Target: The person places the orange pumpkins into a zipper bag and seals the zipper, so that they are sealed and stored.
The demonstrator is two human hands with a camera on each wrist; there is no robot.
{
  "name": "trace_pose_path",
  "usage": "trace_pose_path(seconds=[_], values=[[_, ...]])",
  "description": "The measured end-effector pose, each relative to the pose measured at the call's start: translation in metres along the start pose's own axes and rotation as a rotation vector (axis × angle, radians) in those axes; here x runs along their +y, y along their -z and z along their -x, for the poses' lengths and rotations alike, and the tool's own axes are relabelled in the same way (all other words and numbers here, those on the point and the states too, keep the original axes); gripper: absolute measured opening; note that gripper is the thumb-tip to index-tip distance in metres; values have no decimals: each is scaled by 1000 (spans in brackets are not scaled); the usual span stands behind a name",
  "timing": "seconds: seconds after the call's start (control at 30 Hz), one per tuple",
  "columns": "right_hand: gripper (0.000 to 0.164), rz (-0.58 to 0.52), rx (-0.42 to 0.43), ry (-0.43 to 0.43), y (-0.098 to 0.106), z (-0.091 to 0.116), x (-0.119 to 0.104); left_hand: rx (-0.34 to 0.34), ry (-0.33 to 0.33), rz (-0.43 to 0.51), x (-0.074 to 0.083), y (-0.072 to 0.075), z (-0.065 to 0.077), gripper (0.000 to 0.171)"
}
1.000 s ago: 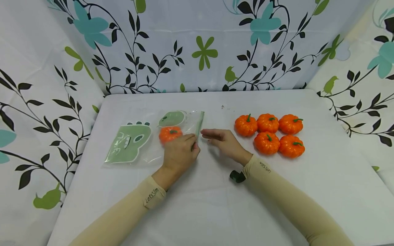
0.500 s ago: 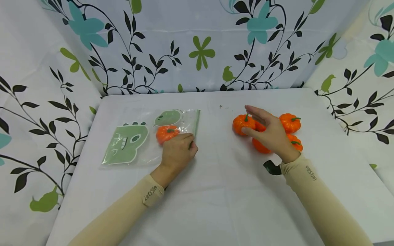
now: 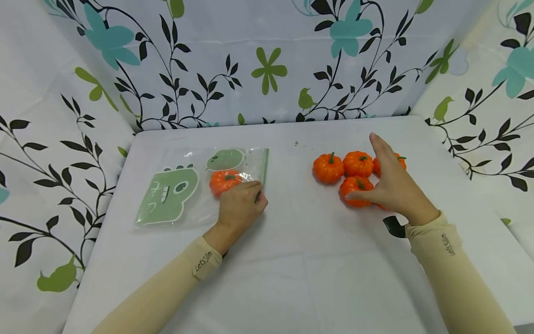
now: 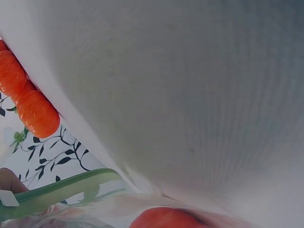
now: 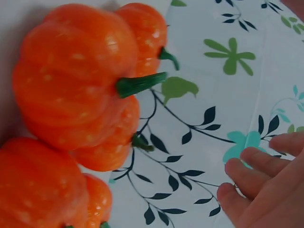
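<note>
My left hand pinches the open end of a clear zip bag, close to its green zip strip. Green dinosaur shapes are printed on the bag, and one small orange toy pumpkin lies inside, partly covered by the hand. On the right, my right hand hovers over a cluster of toy pumpkins, thumb and fingers spread wide. It hides most of the rightmost ones. In the right wrist view its fingers are apart from the nearest pumpkin, which has a dark green stem.
A white cloth covers the table. Behind it and at both sides hang curtains printed with leaves, flowers and birds. A few small dark specks mark the cloth toward the back.
My right hand has left the bag's mouth and moved right over the pumpkin cluster, its fingers spreading. My left hand stays at the bag's edge. The head view has shifted slightly.
</note>
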State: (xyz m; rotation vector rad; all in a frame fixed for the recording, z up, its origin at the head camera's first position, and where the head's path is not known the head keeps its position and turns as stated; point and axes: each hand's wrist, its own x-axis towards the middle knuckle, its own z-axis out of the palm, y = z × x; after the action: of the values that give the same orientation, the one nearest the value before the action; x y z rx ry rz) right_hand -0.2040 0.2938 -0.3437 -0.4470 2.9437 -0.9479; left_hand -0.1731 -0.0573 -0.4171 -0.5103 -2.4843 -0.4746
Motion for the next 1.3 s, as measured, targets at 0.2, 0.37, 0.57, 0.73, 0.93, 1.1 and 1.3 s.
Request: trace_pose_path(seconds=[0.2, 0.37, 0.57, 0.73, 0.93, 1.1, 1.3], values=[[130, 117, -35, -66, -10, 7, 13, -19, 15, 14, 0, 0, -1, 20], [112, 221, -50, -75, -18, 12, 22, -16, 26, 30, 0, 1, -1, 19], [97, 346, -57, -42, -24, 14, 27, -1, 27, 35, 0, 2, -2, 18], [97, 363, -60, -34, -30, 16, 32, 13, 22, 43, -1, 3, -1, 14], [87, 372, -43, -25, -35, 15, 37, 26, 20, 45, -1, 3, -1, 13], [84, 308, -65, -63, -38, 17, 35, 35, 18, 34, 0, 2, 0, 11], [82, 176, -135, -67, -38, 19, 21, 37, 22, 34, 1, 3, 0, 10]])
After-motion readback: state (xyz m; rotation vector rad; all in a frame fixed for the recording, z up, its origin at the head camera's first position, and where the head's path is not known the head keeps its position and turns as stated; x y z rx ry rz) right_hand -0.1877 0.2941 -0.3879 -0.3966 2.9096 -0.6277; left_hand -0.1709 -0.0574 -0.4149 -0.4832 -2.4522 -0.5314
